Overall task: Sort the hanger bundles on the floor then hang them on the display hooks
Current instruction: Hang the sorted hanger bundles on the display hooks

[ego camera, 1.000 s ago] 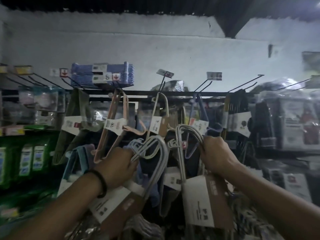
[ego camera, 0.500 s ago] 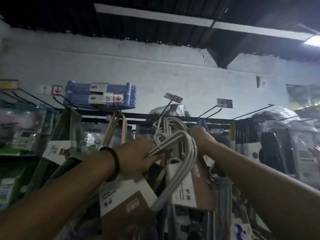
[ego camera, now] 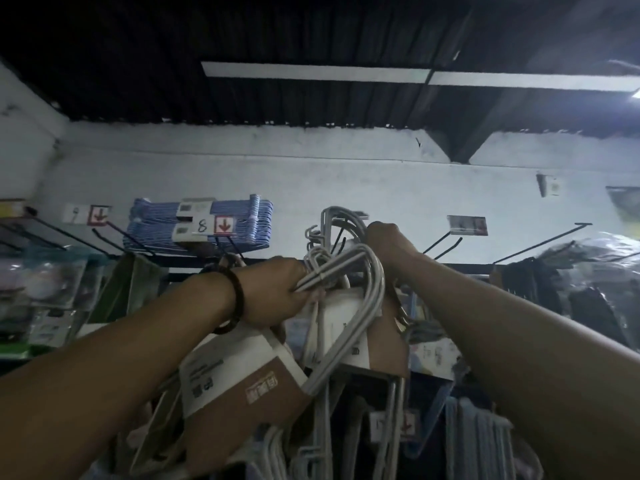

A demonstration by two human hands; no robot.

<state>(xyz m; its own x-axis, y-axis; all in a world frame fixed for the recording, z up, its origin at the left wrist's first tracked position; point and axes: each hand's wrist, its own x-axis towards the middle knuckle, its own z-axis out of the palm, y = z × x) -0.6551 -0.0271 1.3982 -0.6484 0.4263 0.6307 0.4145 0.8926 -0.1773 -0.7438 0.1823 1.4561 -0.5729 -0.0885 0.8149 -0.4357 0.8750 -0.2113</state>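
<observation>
White coated-wire hanger bundles (ego camera: 329, 271) look stiff, light and probably slippery, so the gathered hook necks seem the surest hold. One bundle's necks sit inside the curled left hand (ego camera: 277, 296), while the right hand (ego camera: 388, 242) grips another's hooks, both raised near the display hooks (ego camera: 446, 242).

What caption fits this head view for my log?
Left hand and right hand each grip a white hanger bundle, held up at the black display hooks beside a stack of blue hangers.

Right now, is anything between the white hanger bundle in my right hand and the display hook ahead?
Nothing visible blocks it. The right hand holds its white hanger bundle right at the display hook, whose visible part looks bare. The second bundle, in the left hand, sits lower, crowding it from below.
</observation>
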